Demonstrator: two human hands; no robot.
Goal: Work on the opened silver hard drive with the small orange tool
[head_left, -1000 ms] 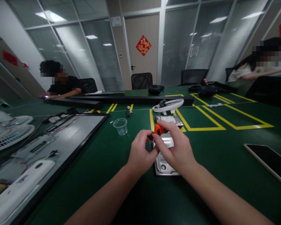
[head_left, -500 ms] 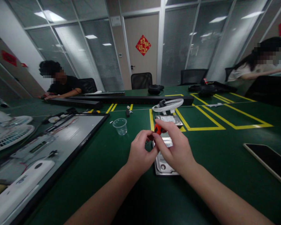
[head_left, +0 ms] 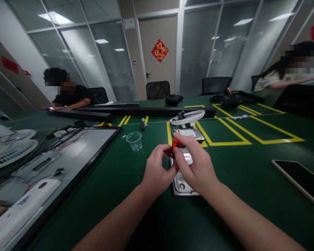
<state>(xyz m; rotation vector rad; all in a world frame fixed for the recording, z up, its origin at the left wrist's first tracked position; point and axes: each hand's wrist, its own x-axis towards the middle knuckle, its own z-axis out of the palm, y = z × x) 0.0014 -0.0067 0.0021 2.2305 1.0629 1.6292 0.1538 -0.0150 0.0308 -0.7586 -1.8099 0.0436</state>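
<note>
Head view: right hand (head_left: 199, 164) pinched an orange-and-black piece (head_left: 175, 143) between thumb and fingers, centre of frame. Left hand (head_left: 155, 170) curled in at the piece's lower end; could not tell whether it gripped. Silver hard drive (head_left: 181, 187) lay just below centre, partly hidden by the right hand, flat on the green tabletop (head_left: 107, 198). Second drive (head_left: 197, 134) beyond it. Clear cup (head_left: 134, 142) stood left of centre; dark-screened slab (head_left: 300, 179) lay lower right.
</note>
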